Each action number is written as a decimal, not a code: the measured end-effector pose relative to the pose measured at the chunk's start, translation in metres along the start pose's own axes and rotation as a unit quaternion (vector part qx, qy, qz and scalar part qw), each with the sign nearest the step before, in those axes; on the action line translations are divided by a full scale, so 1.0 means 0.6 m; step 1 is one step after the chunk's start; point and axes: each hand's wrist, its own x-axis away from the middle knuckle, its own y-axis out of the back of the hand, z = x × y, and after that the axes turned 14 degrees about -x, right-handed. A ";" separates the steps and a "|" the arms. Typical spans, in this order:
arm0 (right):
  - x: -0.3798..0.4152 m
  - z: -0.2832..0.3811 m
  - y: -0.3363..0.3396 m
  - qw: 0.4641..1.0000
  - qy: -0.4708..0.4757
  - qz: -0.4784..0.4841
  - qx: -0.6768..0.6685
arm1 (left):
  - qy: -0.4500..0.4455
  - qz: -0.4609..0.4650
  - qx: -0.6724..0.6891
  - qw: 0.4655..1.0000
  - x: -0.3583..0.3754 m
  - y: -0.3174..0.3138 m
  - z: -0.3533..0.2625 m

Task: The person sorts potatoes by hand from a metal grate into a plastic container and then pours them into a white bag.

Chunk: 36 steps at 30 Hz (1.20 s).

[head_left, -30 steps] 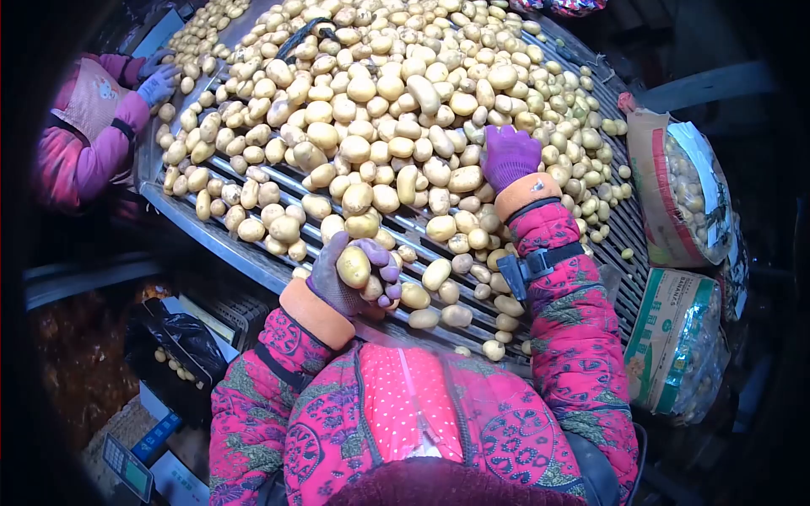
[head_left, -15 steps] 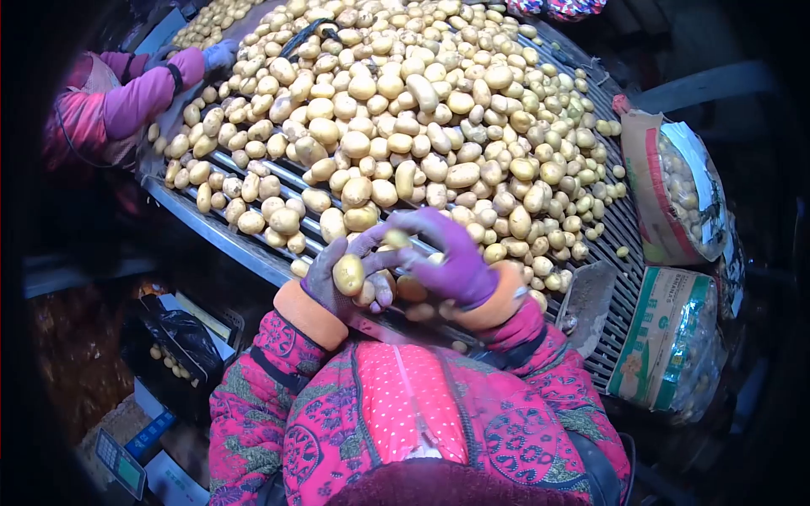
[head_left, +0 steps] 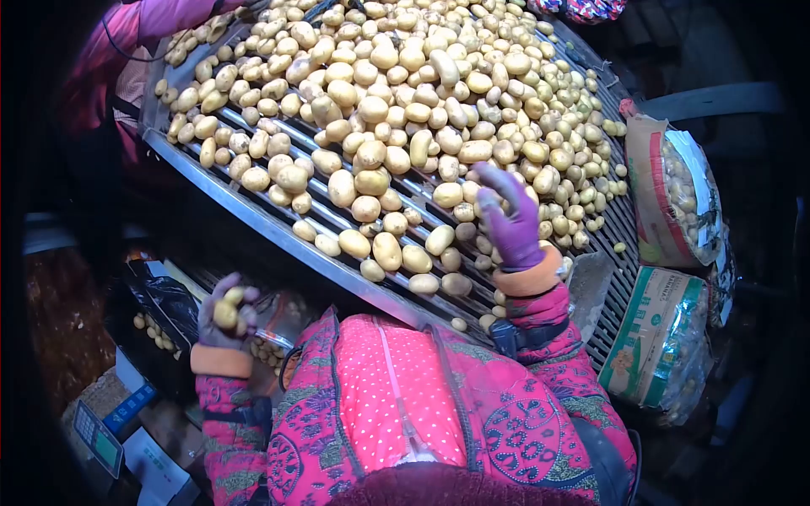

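My left hand (head_left: 213,325), in a dirty purple glove, is off the table at the lower left. Its fingers are curled round a few small potatoes (head_left: 225,314). Below that hand is a container with more potatoes, partly hidden by my sleeve. My right hand (head_left: 511,221), gloved in purple, is over the slatted metal table (head_left: 245,221). Its fingers are apart, beside the heap of potatoes (head_left: 472,152), and I see nothing in it. Loose potatoes (head_left: 386,251) lie on the bars between my hands.
A grey metal scoop-like piece (head_left: 588,287) rests at the table's right. Two filled potato packages, an upper bag (head_left: 654,181) and a green-and-white one (head_left: 661,337), stand beyond. At left are a black bag (head_left: 164,316), a scale (head_left: 97,438) and a co-worker's sleeve (head_left: 160,21).
My hands were together over the table's front edge. The left has moved down and left with potatoes; the right has moved up and right, its fingers spread. The co-worker's arm has moved up.
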 end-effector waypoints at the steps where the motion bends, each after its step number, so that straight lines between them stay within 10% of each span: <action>1: 0.004 -0.009 0.020 0.999 -0.014 -0.033 0.007 | 0.042 -0.079 -0.037 0.995 0.022 0.053 0.022; 7: 0.039 -0.016 -0.024 0.990 -0.090 0.106 0.024 | 0.367 -0.279 -0.255 0.850 0.074 0.377 0.243; 13: -0.064 -0.041 -0.144 0.956 0.152 0.140 0.206 | -0.018 -0.223 -0.649 0.727 -0.033 0.387 0.184; 17: -0.087 -0.064 -0.190 0.913 0.148 0.214 0.314 | -0.240 -0.139 -0.558 0.782 -0.080 0.009 -0.045; 23: -0.025 -0.086 -0.088 0.936 0.151 0.094 0.305 | -0.256 0.019 -0.585 0.770 -0.153 -0.165 -0.067; 29: 0.091 -0.064 -0.010 0.951 0.096 0.149 0.255 | -0.401 0.060 -0.746 0.528 -0.244 -0.296 -0.053; 36: 0.110 -0.057 0.022 0.971 0.019 0.097 0.219 | -0.404 0.151 -0.773 0.465 -0.291 -0.454 0.007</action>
